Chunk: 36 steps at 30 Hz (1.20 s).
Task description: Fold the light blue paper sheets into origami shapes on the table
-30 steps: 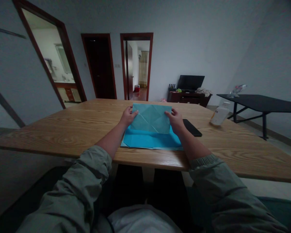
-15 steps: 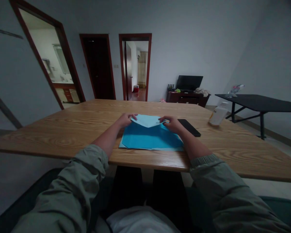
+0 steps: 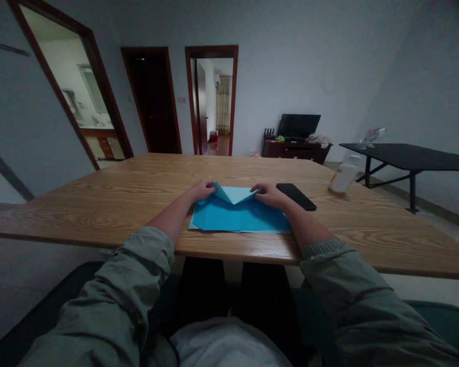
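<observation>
A blue sheet of paper lies on the wooden table in front of me, with a paler sheet edge showing beneath it. Its far side is folded into a light-blue flap that dips to a point in the middle. My left hand pinches the flap's left corner, which is raised and shows its bluer face. On the other side, my right hand has its fingers closed on the flap's right corner. The thumbs are partly hidden.
Just right of my right hand lies a black phone. A whitish plastic bottle stands on the wooden table farther right. Beyond it are a black table and a cabinet with a television.
The flap's left corner has been lifted and turned so its blue face shows. My left hand has shifted slightly along with it, while my right hand stays at the right corner.
</observation>
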Each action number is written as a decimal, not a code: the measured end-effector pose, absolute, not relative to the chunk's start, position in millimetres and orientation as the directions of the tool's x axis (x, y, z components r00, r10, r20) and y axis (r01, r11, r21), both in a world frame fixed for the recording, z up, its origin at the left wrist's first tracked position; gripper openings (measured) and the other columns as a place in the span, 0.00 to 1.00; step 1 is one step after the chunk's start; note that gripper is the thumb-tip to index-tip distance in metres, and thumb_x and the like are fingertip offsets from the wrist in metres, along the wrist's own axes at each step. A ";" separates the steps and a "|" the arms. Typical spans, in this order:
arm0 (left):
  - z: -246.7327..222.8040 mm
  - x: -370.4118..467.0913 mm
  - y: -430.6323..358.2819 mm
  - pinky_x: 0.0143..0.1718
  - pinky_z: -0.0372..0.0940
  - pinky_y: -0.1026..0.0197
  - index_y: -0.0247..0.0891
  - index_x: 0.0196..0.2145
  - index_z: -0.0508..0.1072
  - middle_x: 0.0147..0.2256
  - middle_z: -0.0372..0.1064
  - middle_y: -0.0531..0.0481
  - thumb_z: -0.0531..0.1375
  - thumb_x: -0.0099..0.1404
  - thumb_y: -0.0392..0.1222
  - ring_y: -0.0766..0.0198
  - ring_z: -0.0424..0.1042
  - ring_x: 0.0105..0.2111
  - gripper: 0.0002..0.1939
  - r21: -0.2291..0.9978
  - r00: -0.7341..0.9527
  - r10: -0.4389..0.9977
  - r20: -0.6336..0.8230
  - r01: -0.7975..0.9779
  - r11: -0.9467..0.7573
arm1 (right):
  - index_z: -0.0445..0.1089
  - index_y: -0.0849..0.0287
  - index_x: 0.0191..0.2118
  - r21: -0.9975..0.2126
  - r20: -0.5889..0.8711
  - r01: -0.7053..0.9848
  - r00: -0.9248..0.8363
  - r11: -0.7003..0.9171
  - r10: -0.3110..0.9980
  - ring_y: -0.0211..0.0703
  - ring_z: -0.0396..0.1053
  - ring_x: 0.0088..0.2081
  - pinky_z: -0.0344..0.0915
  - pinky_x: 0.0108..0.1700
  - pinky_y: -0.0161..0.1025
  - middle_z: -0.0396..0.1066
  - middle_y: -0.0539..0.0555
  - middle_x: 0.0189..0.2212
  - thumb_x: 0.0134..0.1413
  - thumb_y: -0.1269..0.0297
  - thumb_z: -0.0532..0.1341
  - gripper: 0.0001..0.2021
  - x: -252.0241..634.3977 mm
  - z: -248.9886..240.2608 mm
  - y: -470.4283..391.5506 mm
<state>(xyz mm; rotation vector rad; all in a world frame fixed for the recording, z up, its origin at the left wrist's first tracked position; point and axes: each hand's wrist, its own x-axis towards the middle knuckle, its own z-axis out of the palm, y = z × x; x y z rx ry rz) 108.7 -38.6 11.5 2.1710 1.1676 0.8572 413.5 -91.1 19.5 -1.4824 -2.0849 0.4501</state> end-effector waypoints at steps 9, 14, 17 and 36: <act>5.4 121.3 -43.3 0.48 0.63 0.57 0.36 0.49 0.68 0.46 0.68 0.44 0.61 0.54 0.46 0.58 0.67 0.46 0.24 0.456 0.450 0.778 0.440 0.634 -0.625 | 0.65 0.58 0.48 -0.575 0.359 0.725 -0.194 0.380 0.913 0.38 0.68 0.30 0.64 0.34 0.34 0.72 0.52 0.34 0.52 0.63 0.59 0.17 404.5 12.8 -91.5; 9.7 134.2 -57.7 0.48 0.61 0.57 0.40 0.41 0.74 0.41 0.69 0.46 0.60 0.55 0.45 0.57 0.67 0.42 0.15 0.230 0.543 0.731 0.413 0.715 -0.661 | 0.62 0.58 0.52 -0.357 0.470 0.857 -0.178 0.371 0.865 0.48 0.67 0.46 0.61 0.49 0.43 0.70 0.58 0.45 0.51 0.58 0.62 0.23 391.8 13.0 -96.7; 13.1 142.8 -68.9 0.47 0.60 0.59 0.42 0.42 0.75 0.41 0.70 0.47 0.56 0.59 0.48 0.57 0.68 0.42 0.15 0.221 0.605 0.739 0.296 0.709 -0.670 | 0.62 0.57 0.54 -0.244 0.440 0.909 -0.206 0.337 0.874 0.52 0.64 0.49 0.59 0.52 0.45 0.67 0.60 0.48 0.51 0.55 0.62 0.26 385.7 12.4 -99.0; 17.2 143.8 -71.3 0.57 0.53 0.59 0.42 0.48 0.75 0.54 0.66 0.47 0.57 0.56 0.39 0.54 0.64 0.52 0.21 0.238 0.695 0.702 0.154 0.664 -0.709 | 0.74 0.57 0.41 -0.367 0.391 0.885 -0.133 0.287 0.911 0.46 0.68 0.44 0.61 0.47 0.38 0.73 0.56 0.42 0.56 0.57 0.56 0.14 395.0 17.9 -94.1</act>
